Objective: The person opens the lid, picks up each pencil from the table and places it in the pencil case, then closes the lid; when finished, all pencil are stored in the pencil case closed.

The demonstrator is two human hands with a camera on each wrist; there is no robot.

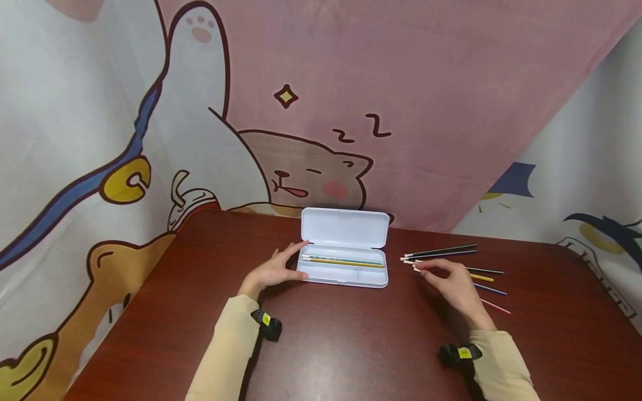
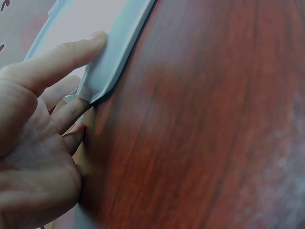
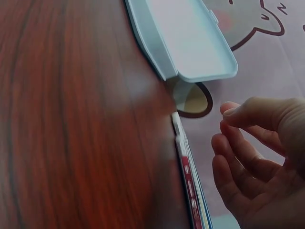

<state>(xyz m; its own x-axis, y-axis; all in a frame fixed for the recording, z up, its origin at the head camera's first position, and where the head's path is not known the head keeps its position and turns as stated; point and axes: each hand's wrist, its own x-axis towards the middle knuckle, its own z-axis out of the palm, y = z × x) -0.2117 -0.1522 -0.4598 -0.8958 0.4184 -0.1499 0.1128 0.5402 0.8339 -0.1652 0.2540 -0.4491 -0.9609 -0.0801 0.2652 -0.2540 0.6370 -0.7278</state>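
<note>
- Case [image 1: 328,274]: centre of the frame, on the table [image 1: 331,340]; the lid [image 1: 345,228] is raised at the back, with the tray facing up.
- Tray pencils [image 1: 346,263]: two, one green and one yellow, lying side by side along the rear of the tray (eraser ends to the left).
- Left hand [image 1: 273,271]: at the left end of the case, grasping it; the thumb lies over the front corner, and the left wrist view shows other fingers around the outside of that corner.
- Right hand [image 1: 453,287]: right of centre, just above the loose pencils [image 1: 483,277]; grip released. The thumb and index fingertips are close together, and the remaining fingers are loosely bent (the right wrist view shows nothing between them).
- Loose pencils: on the table, right of the case and apart from it; fanned out, eraser ends toward the case. Black, yellow, blue and red barrels are visible (the hand covers part of the group).
- Backdrop [image 1: 451,83]: printed cloth behind the table, with a sleeping cartoon animal at upper centre.
</note>
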